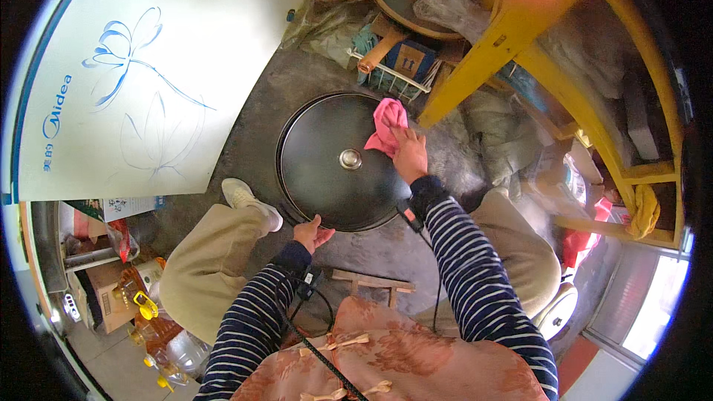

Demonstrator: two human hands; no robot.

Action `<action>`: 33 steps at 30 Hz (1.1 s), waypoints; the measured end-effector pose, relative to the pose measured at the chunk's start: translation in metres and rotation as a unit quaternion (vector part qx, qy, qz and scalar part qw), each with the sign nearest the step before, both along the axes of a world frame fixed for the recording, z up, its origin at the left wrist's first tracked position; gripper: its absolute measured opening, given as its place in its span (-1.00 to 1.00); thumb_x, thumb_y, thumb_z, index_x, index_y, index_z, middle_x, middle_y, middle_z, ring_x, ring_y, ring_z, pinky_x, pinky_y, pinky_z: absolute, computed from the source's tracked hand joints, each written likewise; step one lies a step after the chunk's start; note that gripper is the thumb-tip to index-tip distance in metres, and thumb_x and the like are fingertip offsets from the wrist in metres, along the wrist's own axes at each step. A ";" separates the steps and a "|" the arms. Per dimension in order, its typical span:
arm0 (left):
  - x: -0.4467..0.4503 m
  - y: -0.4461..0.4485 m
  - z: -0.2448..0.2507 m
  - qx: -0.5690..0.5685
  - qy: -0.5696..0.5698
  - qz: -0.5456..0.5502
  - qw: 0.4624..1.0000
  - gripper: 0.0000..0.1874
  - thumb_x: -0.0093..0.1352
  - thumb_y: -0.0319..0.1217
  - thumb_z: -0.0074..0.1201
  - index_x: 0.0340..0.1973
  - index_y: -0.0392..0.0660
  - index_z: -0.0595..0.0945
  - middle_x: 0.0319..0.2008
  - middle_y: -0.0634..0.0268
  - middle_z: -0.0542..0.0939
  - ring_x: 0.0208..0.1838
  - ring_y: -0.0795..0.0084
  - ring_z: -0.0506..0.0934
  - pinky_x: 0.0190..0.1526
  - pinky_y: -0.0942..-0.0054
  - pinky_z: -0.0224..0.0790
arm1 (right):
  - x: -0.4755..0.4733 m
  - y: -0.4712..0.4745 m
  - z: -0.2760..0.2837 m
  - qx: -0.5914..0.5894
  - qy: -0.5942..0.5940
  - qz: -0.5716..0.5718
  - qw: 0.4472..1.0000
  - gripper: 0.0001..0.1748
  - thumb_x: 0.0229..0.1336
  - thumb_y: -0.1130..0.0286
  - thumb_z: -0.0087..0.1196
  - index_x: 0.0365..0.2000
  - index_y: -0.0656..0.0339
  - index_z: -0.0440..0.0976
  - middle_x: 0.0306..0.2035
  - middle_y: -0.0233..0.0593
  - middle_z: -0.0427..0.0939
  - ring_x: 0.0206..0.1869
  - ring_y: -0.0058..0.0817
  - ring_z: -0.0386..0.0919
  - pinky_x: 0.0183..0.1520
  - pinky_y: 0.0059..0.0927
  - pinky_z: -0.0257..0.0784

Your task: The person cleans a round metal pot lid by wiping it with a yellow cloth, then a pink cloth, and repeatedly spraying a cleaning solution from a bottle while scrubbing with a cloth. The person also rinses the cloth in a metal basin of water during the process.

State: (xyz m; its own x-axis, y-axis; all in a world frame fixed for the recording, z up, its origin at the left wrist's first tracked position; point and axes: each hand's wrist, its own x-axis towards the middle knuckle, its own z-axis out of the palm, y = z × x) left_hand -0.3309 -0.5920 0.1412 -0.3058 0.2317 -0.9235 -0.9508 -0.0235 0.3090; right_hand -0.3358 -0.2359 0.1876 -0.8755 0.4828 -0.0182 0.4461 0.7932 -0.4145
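A large round black lid or pan (317, 178) with a silver knob (350, 159) at its centre lies on the dark floor between my feet. My right hand (411, 155) holds a bunched pink cloth (386, 122) against its right far side. At the near rim is my left hand (313, 234), thumb and fingers apart; whether it grips the rim is not clear. The lower edge of the round piece shows as a second dark rim on the left.
A white Midea-marked appliance panel (184, 67) stands at the left. Beyond the lid is a white wire basket (398, 78) with a box (411, 58). A yellow wooden frame (473, 72) slants in from the right. Several plastic bottles (186, 352) stand at lower left; a low wooden stool (373, 280) is before me.
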 end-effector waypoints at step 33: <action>-0.110 0.160 0.045 -0.111 0.383 -0.270 0.877 -0.86 0.48 -0.34 0.13 -0.14 -0.11 0.61 -0.40 0.11 0.68 -0.49 0.19 0.68 -0.49 0.21 0.55 | 0.043 -0.020 0.029 -0.052 0.091 0.110 0.988 -0.46 0.00 0.45 0.27 0.07 -0.05 0.54 0.05 -0.15 0.55 0.10 0.00 0.51 0.04 -0.04 0.56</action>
